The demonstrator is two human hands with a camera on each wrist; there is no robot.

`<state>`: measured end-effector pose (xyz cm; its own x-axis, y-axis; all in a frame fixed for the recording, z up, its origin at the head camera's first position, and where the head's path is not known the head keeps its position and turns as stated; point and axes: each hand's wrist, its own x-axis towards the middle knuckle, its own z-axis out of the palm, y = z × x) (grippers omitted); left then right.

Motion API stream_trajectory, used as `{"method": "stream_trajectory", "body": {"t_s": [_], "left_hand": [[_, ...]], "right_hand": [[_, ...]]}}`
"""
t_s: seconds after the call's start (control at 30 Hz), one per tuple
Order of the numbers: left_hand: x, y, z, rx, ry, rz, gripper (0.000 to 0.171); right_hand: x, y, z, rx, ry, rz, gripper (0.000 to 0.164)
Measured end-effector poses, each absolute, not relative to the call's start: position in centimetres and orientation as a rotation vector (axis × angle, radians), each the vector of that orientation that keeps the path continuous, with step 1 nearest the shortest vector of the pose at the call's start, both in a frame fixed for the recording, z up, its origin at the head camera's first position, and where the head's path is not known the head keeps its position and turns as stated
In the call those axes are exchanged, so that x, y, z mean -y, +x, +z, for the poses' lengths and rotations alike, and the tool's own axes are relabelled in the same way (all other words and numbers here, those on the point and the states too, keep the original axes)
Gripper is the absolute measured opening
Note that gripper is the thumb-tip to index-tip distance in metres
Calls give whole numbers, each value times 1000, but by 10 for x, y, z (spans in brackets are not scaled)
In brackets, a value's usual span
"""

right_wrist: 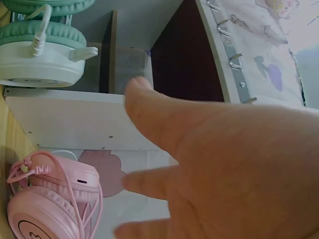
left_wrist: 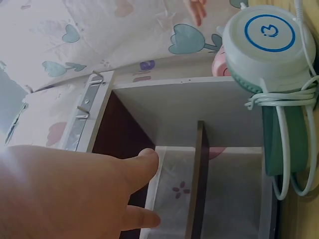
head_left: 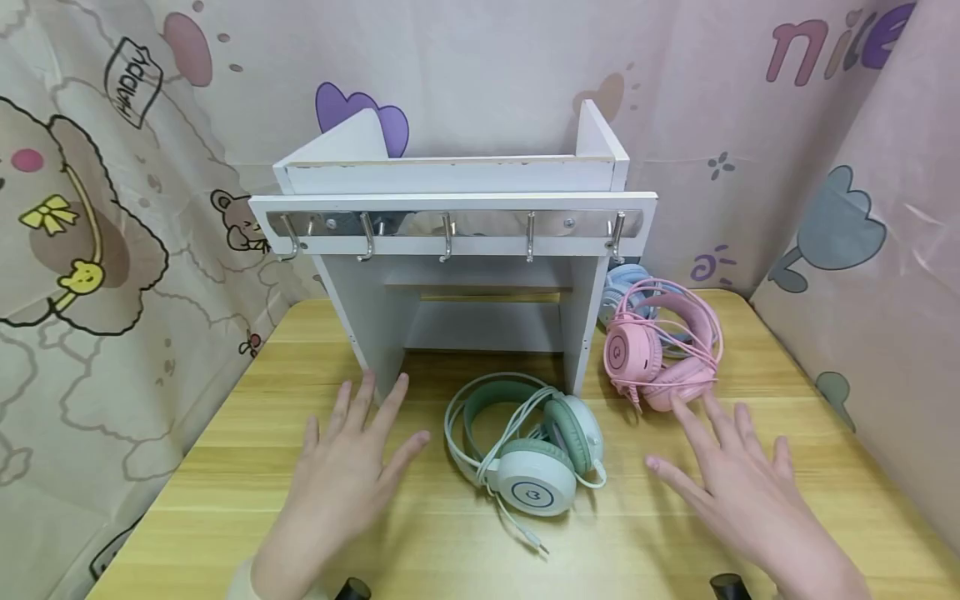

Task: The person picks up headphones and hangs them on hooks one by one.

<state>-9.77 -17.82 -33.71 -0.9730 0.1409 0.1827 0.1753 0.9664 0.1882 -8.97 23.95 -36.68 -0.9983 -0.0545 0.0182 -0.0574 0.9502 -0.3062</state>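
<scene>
White and green headphones lie on the table in front of a white shelf rack, their cable wound round the headband. My left hand is spread to their left, fingertips near the rack's left side panel, holding nothing. To their right, my right hand is also spread with nothing in it. Its fingertips are nearest the pink headphones, which lie right of the rack; whether they touch is hard to tell. Behind the pink pair, blue headphones are partly hidden.
A metal strip with several hooks runs across the rack's upper front, nothing hanging on it. The rack stands on a wooden table. A patterned curtain encloses the back and both sides. Two black objects show at the bottom edge.
</scene>
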Motion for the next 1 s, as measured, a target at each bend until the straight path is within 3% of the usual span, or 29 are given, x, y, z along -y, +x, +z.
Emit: {"method": "stream_trajectory", "body": {"t_s": [0.23, 0.63, 1.0], "left_hand": [[186, -98, -330, 2901, -320, -355, 70], [198, -108, -314, 2718, -340, -548, 51], [218, -120, -297, 2552, -347, -595, 41]], "right_hand": [[-240, -87, -367, 3114, 181, 471, 90], [-236, -88, -354, 2976, 550, 666, 61], [-229, -96, -341, 2878, 737, 639, 54]]}}
